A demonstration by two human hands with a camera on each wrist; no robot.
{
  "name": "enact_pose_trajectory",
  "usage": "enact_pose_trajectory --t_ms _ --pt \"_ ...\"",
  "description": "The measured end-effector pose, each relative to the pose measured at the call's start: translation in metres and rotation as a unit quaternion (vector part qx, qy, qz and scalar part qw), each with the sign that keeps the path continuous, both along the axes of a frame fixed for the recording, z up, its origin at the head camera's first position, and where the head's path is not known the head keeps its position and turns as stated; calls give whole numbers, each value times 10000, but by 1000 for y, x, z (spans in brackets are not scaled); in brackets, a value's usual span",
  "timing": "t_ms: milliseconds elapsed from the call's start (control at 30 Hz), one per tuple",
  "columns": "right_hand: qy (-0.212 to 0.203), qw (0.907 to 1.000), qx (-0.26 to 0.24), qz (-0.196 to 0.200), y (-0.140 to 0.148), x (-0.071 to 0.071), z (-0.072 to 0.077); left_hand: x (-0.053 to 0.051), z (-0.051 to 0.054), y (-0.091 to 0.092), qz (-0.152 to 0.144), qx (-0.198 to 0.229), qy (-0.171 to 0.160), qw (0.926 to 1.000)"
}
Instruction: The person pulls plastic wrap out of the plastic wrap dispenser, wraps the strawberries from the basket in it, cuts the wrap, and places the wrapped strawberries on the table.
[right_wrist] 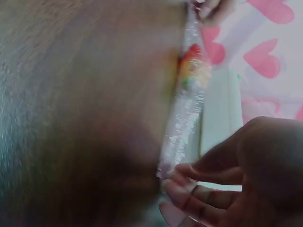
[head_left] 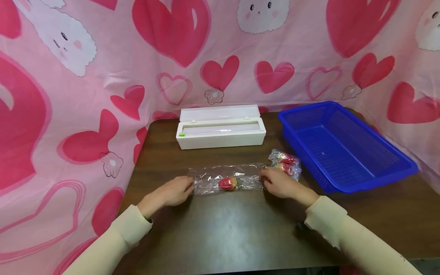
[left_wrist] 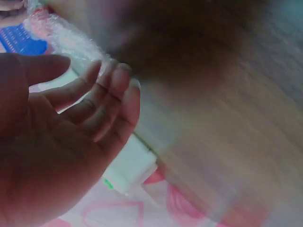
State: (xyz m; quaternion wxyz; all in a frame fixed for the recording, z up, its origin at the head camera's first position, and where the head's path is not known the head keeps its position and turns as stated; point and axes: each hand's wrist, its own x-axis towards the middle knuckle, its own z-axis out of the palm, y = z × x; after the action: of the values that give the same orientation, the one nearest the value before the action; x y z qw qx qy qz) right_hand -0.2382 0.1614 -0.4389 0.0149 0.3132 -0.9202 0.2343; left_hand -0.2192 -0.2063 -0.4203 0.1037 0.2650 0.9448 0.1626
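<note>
A strip of clear plastic wrap stretches sideways across the table, with a red and yellow fruit, strawberry-like with a green end, lying in its middle. My right hand pinches the wrap's right end between thumb and fingertips, seen close in the right wrist view. At the left end, the fingers of my left hand touch the film; in the left wrist view they are loosely extended and the thumb stands apart from them. Several wrapped red fruits lie just behind my right hand.
A white wrap dispenser box with its lid raised and a green slider stands at the back. To the right sits a blue plastic basket. Pink heart-printed cloth hangs behind the brown table.
</note>
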Motion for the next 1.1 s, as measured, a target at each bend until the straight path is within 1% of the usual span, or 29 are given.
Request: enact_pose_trajectory --t_ms 67,133,167,233,300,333,400,467,500,533,633,700,733,800,867,1000,1033,1100 --pt "203 9996 178 78 4 3 4 3 4 -3 19 -30 94 9999" --pt "484 9972 542 180 4 7 8 6 6 1 -77 -83 265 9996" --pt "655 9946 779 223 3 8 9 6 6 6 -165 -166 377 9990" --pt "1019 9864 1254 308 -2 8 7 4 3 16 -479 -406 622 9961" --pt "1396 9762 1608 409 -7 6 3 1 0 26 -716 -754 924 9903" --pt "1557 9718 1713 452 -10 5 0 -1 -2 30 -779 -939 993 9876" --pt "1783 9661 1803 481 -12 3 -4 -5 -5 34 -826 -1263 1119 9822" --pt "1903 9642 1769 522 -12 3 -5 -6 -5 33 -732 -1344 1103 9820" --pt "1890 9658 1693 540 -11 3 -5 -7 -5 31 -714 -1295 1063 9833" --pt "1824 9689 1577 551 -9 3 -4 -8 -4 28 -694 -1158 995 9858" --pt "1382 9838 971 601 0 3 1 -9 -2 17 -673 -368 872 9932" --pt "1013 9917 511 604 6 1 4 -10 1 11 -657 190 762 9947" --pt "858 9940 333 586 8 0 5 -11 3 8 -632 408 671 9949" --pt "538 9973 33 492 12 -4 7 -14 5 4 -601 696 526 9944" --pt "215 9991 -176 331 15 -9 7 -18 6 1 -571 853 376 9940" --pt "-296 9980 -561 -24 14 -16 2 -27 1 0 -440 887 235 9948" --pt "-325 9976 -607 -116 13 -18 0 -30 -1 0 -432 868 237 9950" --pt "-246 9977 -577 -270 9 -21 -3 -33 -5 0 -356 764 213 9962"
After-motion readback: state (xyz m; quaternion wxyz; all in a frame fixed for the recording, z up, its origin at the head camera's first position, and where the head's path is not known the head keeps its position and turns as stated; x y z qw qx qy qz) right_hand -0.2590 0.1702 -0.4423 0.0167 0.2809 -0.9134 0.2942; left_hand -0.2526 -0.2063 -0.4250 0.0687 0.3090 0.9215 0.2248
